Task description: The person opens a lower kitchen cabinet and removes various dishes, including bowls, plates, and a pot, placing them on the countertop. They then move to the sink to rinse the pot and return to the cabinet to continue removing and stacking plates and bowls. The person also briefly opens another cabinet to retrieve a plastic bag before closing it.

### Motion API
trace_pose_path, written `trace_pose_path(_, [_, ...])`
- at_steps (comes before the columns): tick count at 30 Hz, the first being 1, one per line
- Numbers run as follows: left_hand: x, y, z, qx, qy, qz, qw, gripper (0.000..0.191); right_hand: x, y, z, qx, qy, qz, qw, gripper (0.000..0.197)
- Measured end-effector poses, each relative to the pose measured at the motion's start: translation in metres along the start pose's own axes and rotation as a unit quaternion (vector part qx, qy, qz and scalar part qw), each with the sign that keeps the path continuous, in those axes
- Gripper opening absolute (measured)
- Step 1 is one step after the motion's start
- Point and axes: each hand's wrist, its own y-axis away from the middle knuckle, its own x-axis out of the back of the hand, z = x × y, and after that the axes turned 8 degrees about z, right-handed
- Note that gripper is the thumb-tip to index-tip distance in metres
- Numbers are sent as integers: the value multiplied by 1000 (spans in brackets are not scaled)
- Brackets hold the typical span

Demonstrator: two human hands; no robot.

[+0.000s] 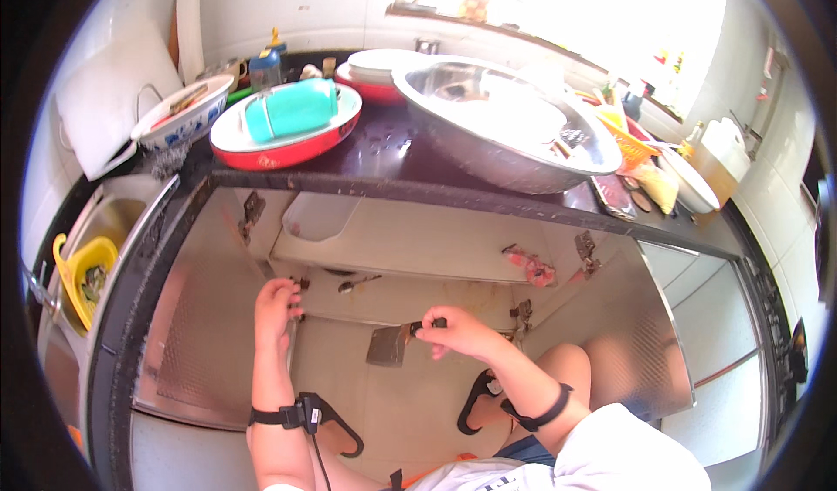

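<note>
Between the fingers of my right hand [454,334] is the black handle of a broad flat-bladed tool [386,347], either a cleaver or a scraper. Its blade points left, over the floor before the open cabinet. My left hand [273,311] is raised near the inner edge of the left cabinet door [209,321], fingers apart and holding nothing. Inside the cabinet, a metal spoon or ladle [350,286] lies low down. A translucent plastic container [322,216] and a crumpled red plastic package [531,265] rest on the shelf [405,242].
Above is a dark countertop [376,144] bearing a large steel basin [510,157] and a red dish [281,157] with a turquoise object on it. The right cabinet door [608,321] swings outward beside my knee. At left, a yellow strainer [85,275] sits in the sink [124,210].
</note>
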Motion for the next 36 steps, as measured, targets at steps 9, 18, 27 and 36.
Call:
trace_pose_path(9, [31, -7, 12, -22, 40, 77, 996, 16, 79, 147, -140, 253, -340, 23, 906, 6])
trace_pose_path(18, [8, -9, 6, -10, 69, 41, 997, 16, 140, 124, -212, 408, -518, 134, 740, 23])
trace_pose_path(27, [-3, -5, 5, -9, 57, 26, 998, 15, 154, 94, -222, 383, -363, 259, 809, 36])
trace_pose_path(36, [-10, 0, 1, -11, 36, 13, 999, 18, 136, 91, -216, 378, -95, 209, 897, 42])
